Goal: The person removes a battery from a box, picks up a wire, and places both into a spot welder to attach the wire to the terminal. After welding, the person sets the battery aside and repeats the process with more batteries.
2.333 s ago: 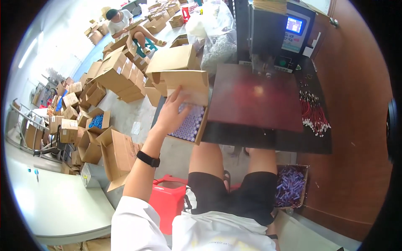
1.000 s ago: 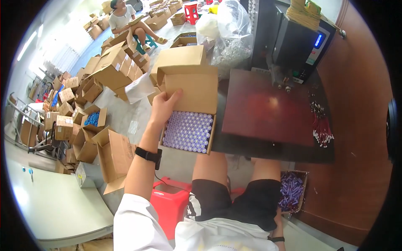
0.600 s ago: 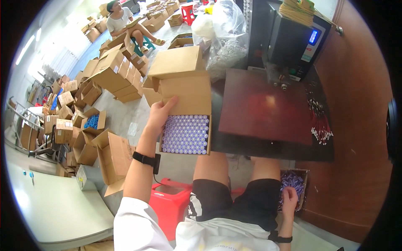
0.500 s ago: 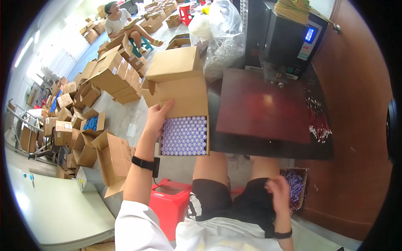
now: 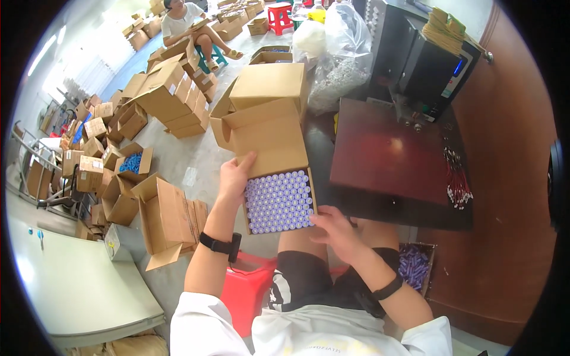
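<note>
An open cardboard box (image 5: 273, 139) with its lid flap raised is held over my lap, at the left edge of the dark table. Upright cylindrical battery cells (image 5: 278, 202) with pale purple tops fill it in tight rows. My left hand (image 5: 236, 177) grips its upper left side, the thumb against the lid. At the lower right corner my right hand (image 5: 335, 230) is closed on the box edge; part of its fingers is hidden. Beside my right thigh sits a container of loose purple cells (image 5: 414, 265).
The dark table (image 5: 380, 204) carries a reddish mat (image 5: 380, 148), red-and-white wire leads (image 5: 458, 184) and a black machine (image 5: 430, 71). Another carton (image 5: 270, 86) stands behind the lid. Stacked cartons (image 5: 169, 95), a red stool (image 5: 246, 296) and a seated person (image 5: 184, 26) are on the left.
My right hand has come up from beside my thigh to the box's lower right corner. The box sits slightly further right and lower in view, tilted a little, still in my left hand.
</note>
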`<state>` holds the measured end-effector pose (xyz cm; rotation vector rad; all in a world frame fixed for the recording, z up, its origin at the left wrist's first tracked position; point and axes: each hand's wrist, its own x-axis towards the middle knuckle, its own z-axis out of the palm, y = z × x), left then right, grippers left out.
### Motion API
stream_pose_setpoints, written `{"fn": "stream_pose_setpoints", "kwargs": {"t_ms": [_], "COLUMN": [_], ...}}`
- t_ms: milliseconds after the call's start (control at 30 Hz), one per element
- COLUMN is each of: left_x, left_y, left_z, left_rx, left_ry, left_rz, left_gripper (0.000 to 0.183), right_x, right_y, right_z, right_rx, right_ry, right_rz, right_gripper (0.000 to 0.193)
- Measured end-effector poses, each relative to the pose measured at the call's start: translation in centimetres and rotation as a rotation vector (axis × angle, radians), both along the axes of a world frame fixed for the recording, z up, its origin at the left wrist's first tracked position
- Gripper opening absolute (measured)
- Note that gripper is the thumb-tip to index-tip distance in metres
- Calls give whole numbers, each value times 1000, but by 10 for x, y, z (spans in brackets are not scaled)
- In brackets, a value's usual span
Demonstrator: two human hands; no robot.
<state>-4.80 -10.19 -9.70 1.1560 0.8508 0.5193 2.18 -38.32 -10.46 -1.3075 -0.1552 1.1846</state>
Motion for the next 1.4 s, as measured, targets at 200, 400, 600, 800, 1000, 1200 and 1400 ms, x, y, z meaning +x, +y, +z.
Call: {"fn": "stream_pose_setpoints", "kwargs": {"t_ms": [200,400,600,800,1000,1200,1400], "left_x": [4,0,-16,-32,-38,-86,-96], "left_y": [8,3,-32,-15,-8,-5,-43], "left_z": [-3,0,27,45,43,30,18], "left_rx": [52,-55,-64,-72,945,1029,-225], "left_ry": [6,43,22,61,3,-32,-455], "left_rz": [12,-75,16,-59,28,-641,-328], "left_gripper": [43,44,44,46,70,62,73], "right_x": [5,6,6,16,21,-4,12], "right_y": [19,22,3,-15,-25,-16,8], "right_z": [-6,4,-2,35,61,77,52], "right_rx": [-8,-45,158,214,317,450,496], "right_ry": [-29,-61,31,47,126,173,117], "right_rz": [-43,7,-23,37,55,-31,-160], "right_gripper": [70,73,72,67,70,63,57]}}
